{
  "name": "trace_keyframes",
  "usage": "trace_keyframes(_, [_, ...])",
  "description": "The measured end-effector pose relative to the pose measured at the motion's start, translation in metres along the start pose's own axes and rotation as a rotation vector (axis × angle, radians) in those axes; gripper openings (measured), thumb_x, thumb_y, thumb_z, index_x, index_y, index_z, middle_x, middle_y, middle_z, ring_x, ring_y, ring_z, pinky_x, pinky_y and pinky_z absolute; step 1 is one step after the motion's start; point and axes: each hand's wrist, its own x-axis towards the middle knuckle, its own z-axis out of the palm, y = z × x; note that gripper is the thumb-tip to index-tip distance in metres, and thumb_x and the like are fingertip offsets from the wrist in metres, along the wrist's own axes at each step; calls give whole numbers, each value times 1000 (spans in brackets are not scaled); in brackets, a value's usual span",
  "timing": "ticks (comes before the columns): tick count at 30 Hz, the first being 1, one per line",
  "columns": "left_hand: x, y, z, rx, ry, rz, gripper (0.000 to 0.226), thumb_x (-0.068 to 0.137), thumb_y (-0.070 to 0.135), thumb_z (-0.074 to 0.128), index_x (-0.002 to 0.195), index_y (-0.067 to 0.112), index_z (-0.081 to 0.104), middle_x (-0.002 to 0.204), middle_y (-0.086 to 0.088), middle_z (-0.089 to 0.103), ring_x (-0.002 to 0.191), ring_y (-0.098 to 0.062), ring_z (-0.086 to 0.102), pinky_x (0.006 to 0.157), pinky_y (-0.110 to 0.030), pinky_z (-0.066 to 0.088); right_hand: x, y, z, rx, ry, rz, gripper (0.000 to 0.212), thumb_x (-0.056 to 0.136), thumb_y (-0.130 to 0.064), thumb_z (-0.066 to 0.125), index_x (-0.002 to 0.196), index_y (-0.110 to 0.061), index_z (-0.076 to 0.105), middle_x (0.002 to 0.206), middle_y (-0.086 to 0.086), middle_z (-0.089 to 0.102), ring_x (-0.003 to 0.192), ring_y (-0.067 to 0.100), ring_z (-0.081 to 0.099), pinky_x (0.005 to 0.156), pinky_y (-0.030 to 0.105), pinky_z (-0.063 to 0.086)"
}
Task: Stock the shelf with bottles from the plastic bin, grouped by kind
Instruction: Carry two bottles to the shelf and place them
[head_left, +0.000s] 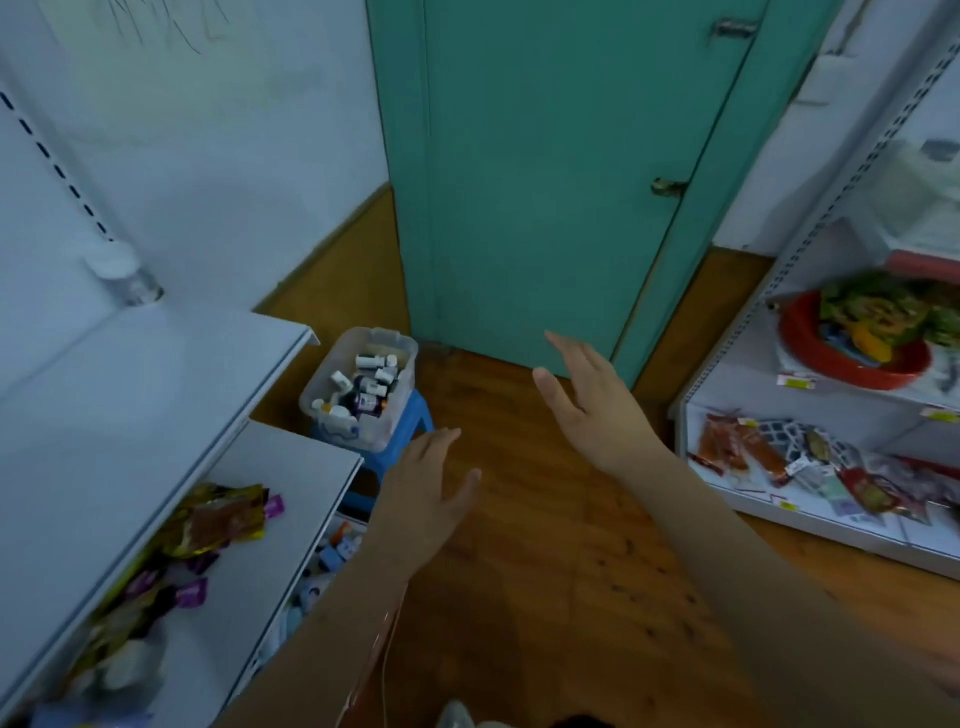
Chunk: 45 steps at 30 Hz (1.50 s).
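I see both hands empty over the wooden floor, left hand (426, 480) and right hand (589, 400) with fingers spread. The bin (363, 387) of bottles (366, 389) sits on a blue stool (402, 431) (by the green door (545, 182)), beside the white shelf (130, 395).

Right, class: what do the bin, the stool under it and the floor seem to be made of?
Bin: see-through plastic, slightly cloudy; the bottles show through its wall.
Stool: blue plastic by the look, an even colour with a smooth moulded edge.
Floor: probably wood or a wood-look covering, orange-brown, with grain lines and dark knots; which one cannot be told.
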Motion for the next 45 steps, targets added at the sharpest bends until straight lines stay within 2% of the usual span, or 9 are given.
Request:
trace_keyframes(3, [39,-15,-1,-5,0,-36,56,95,48,54,144,22,43,142,3,48,128,-11,44,104,-27,37,46,18,16,19,-43,-4,66,102,-58,29,154,-18,26,155,1,36,144,16,30,113,29,23])
trace_keyframes(7, [93,-35,2,0,16,-109,56,95,46,56,142,19,44,140,0,49,127,-13,43,101,-23,33,122,42,39,41,-90,-29,64,102,-57,30,154,-19,26,156,0,35,144,15,29,111,25,20])
trace_keyframes(12, [176,-62,9,0,54,-212,57,93,49,54,140,17,47,136,-1,51,123,-16,48,102,-36,44,235,70,66,76,-151,-112,64,102,-54,32,154,-17,28,156,3,36,144,18,30,114,30,22])
trace_keyframes(23, [352,-96,-8,32,155,-502,58,91,51,53,138,17,49,132,-3,53,120,-22,51,97,-37,47,486,94,108,125,-349,-378,59,103,-49,33,153,-16,30,155,3,36,142,18,31,108,22,18])
trace_keyframes(26, [367,-119,-14,29,205,-607,51,94,34,61,140,16,49,136,-6,51,122,-22,49,99,-37,45,528,91,138,141,-424,-412,61,103,-50,33,152,-14,31,155,5,36,142,18,32,111,24,20])
trace_keyframes(30, [368,-155,-19,-18,266,-743,53,91,44,59,138,18,52,135,-4,54,120,-22,51,96,-34,45,570,75,185,127,-528,-459,60,103,-51,34,152,-16,31,154,4,36,141,17,32,109,23,21])
trace_keyframes(34, [364,-198,-15,-99,303,-882,45,96,27,61,138,16,52,137,-8,54,124,-26,49,95,-28,35,602,53,231,83,-632,-509,62,102,-52,34,153,-16,29,155,5,35,142,17,31,110,26,22])
trace_keyframes(39, [354,-241,0,-231,297,-1062,49,97,34,58,141,17,48,144,-6,50,130,-24,47,106,-35,37,633,20,281,-21,-774,-559,64,101,-51,36,154,-16,27,156,6,34,143,20,29,114,32,26])
trace_keyframes(45, [351,-273,17,-333,304,-1224,50,92,28,65,139,15,52,133,-9,56,111,-25,59,91,-34,48,649,0,348,-125,-1004,-562,63,103,-44,43,155,-16,22,154,9,33,141,27,32,109,37,33])
